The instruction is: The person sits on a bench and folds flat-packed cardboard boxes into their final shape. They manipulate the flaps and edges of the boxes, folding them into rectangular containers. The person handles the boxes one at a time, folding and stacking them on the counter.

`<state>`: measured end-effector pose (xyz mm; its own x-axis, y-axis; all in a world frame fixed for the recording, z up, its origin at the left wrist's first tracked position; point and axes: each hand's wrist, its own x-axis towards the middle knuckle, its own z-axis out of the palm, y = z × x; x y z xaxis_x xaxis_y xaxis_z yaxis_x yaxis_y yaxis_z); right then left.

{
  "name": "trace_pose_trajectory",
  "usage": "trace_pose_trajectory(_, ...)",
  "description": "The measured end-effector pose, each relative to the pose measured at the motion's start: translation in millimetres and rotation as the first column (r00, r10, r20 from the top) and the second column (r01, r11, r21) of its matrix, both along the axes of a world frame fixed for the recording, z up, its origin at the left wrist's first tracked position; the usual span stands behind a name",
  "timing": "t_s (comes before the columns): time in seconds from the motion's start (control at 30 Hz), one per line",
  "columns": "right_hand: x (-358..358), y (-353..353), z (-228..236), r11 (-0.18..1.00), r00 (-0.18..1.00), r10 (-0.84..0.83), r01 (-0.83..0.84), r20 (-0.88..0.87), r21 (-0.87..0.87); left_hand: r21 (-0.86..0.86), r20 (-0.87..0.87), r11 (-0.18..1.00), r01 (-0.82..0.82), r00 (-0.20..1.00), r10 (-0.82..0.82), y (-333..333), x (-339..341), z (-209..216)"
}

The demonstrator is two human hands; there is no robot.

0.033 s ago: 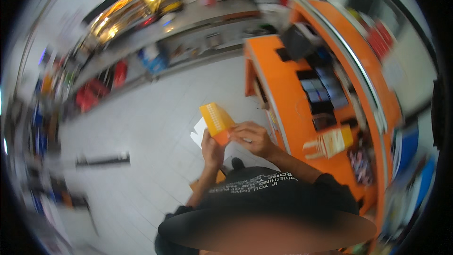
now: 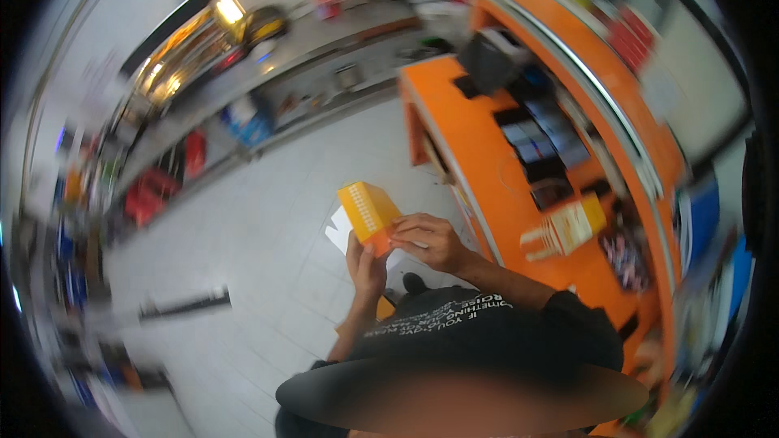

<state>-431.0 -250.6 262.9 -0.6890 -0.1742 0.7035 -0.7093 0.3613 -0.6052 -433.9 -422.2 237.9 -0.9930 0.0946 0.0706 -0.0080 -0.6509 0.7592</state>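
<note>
One yellow-and-orange carton (image 2: 370,211) is showing on my feed: left hand (image 2: 369,271) is gripping it, probably keeping it steady. Right hand (image 2: 432,242) is touching its near end; can't tell if it's pinching.

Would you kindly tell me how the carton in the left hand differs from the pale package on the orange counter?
The carton is in the left hand, with the right hand at its edge; the package lies on the orange counter. The carton is mainly yellow with some orange; the package is mainly cream with a yellow end. Both show yellow.
</note>
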Motion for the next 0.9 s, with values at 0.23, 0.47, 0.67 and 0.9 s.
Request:
trace_pose_trajectory(0.23, 78, 40, -14, 0.969, 0.966, -0.217, 0.231, 0.142, -0.084, -0.387, -0.284, 0.922, -0.019, 0.954, -0.1, 41, -3, -23)
trace_pose_trajectory(0.47, 197, 21, 9, 0.803, 0.836, -0.548, 0.514, -0.034, -0.3, -0.475, -0.835, 0.771, -0.424, 0.495, -0.242, 73, 88, 12)
trace_pose_trajectory(0.67, 309, 32, 22, 0.738, 0.684, -0.675, 0.637, -0.277, -0.224, -0.431, -0.597, 0.897, 0.095, 0.716, -0.363, 87, 189, -4)
trace_pose_trajectory(0.9, 400, 33, 33, 0.697, 0.678, -0.698, 0.717, -0.233, -0.002, -0.318, -0.534, 0.884, 0.343, 0.706, -0.466, 97, 261, 4)
